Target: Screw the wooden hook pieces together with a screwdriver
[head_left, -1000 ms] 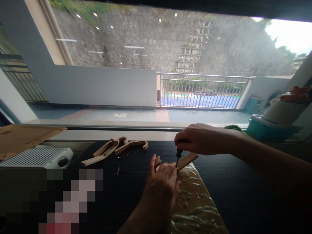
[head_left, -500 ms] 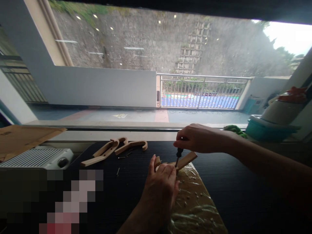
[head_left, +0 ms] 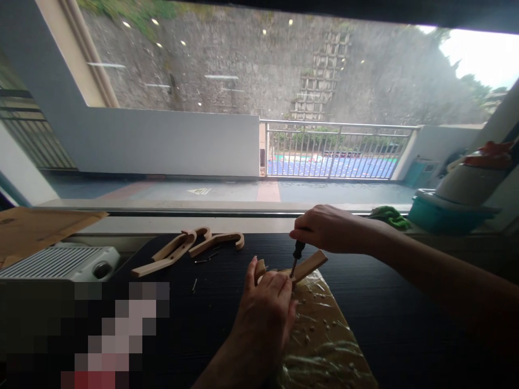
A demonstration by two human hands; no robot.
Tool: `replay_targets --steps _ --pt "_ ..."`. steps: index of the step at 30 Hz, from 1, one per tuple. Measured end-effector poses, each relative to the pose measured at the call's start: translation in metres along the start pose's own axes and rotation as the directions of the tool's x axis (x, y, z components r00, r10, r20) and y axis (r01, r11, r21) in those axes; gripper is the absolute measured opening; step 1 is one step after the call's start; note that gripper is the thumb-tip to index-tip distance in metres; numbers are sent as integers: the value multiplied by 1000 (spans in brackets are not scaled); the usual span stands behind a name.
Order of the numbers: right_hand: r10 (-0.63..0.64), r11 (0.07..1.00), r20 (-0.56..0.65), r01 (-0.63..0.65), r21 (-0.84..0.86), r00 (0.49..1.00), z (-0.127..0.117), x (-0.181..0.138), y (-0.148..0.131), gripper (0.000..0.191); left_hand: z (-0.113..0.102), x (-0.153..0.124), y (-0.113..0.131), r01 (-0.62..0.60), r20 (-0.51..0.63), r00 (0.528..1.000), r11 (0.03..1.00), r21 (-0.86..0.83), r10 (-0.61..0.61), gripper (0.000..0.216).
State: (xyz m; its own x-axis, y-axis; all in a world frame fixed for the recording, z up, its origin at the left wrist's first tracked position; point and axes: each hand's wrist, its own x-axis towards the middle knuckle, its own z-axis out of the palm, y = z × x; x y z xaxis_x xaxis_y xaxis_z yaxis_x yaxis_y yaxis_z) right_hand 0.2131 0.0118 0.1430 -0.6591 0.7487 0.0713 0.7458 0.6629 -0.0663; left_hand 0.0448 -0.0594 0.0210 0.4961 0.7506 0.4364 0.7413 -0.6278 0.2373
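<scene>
Wooden hook (head_left: 311,265) is clasped, part-hidden, in left grip (head_left: 265,308); right grip (head_left: 320,229) clutches part-hidden screwdriver (head_left: 299,249).

Beyond the black table (head_left: 352,281), a wide window (head_left: 259,108) overlooks a metal railing (head_left: 335,152) and rough grey wall (head_left: 227,54).

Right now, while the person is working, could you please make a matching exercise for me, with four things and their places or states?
1. screwdriver
2. left hand
3. green cloth
4. loose wooden hooks

A. beside the teal box
B. lying on the black table
C. gripped by the right hand
D. holding the wooden piece

Right pairs: 1-C, 2-D, 3-A, 4-B
</scene>
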Motion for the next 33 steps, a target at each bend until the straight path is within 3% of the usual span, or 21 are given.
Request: replay_targets --steps 4,6,9,13,23,29,33 --pt "16 999 -10 -16 -52 1000 -2 0 -6 43 0 -1 1 0 -5 1000 1000 -1 0 22" --pt "11 998 8 -11 -55 1000 -6 -2 -8 36 0 -2 1 -2 -7 1000 1000 2 2 23" --pt "-50 999 51 50 -11 997 -11 -5 -9 24 1 -3 1 -8 -7 1000 1000 4 8 24" --pt "-95 995 75 92 43 993 -11 -5 -6 26 3 -1 1 -12 -11 1000 1000 8 12 24" --pt "82 996 -4 -82 -23 997 4 -1 -5 40 1 -1 2 -7 -9 1000 1000 8 7 24" --pt "-27 1000 51 27 7 998 -11 -9 -5 22 2 -1 0 -2 -5 1000 1000 20 2 26" --pt "-78 996 78 75 48 994 -12 -7 -3 25 3 -2 0 -9 -13 1000 1000 20 9 26"
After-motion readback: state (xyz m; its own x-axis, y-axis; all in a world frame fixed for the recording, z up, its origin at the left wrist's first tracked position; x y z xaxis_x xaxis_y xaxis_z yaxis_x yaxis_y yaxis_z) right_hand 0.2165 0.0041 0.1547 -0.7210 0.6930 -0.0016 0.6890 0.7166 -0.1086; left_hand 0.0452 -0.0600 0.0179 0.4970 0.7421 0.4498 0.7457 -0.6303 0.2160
